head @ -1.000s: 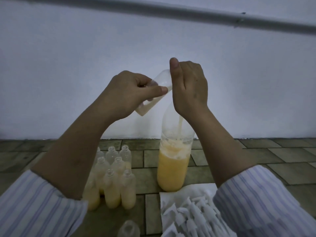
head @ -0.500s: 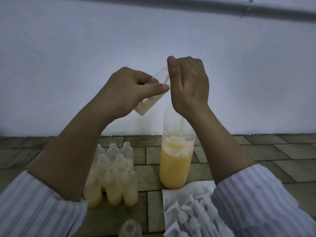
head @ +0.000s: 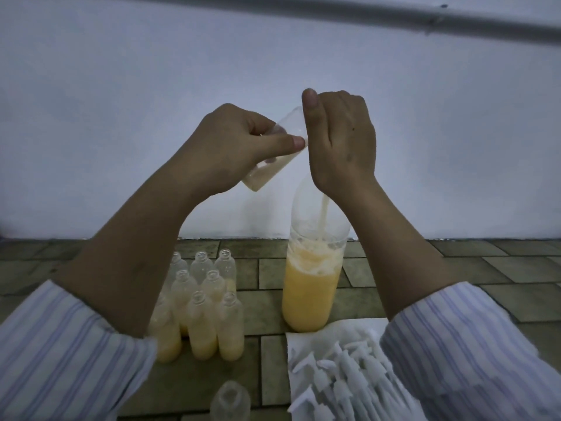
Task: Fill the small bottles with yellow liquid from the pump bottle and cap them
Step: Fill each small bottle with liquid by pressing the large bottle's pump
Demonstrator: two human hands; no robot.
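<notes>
My left hand (head: 243,147) grips a small clear bottle (head: 270,168), tilted with its mouth up to the right and a little pale yellow liquid in its base. My right hand (head: 340,138) is curled over the top of the tall pump bottle (head: 312,284), hiding the pump head, with the thumb pointing up. The small bottle's mouth is hidden behind that hand. The pump bottle stands on the tiled floor, about half full of foamy yellow liquid. Several small uncapped bottles (head: 206,305) stand in a cluster at the left, the front ones holding yellow liquid.
A white sheet with several white spray caps (head: 343,378) lies at the lower right. One empty small bottle (head: 230,402) sits at the bottom edge. A white wall (head: 121,117) rises right behind the tiles, with a grey pipe (head: 394,12) above.
Both hands hold nearly the same place; the view has shifted slightly. The liquid level in the tilted small bottle looks a little higher.
</notes>
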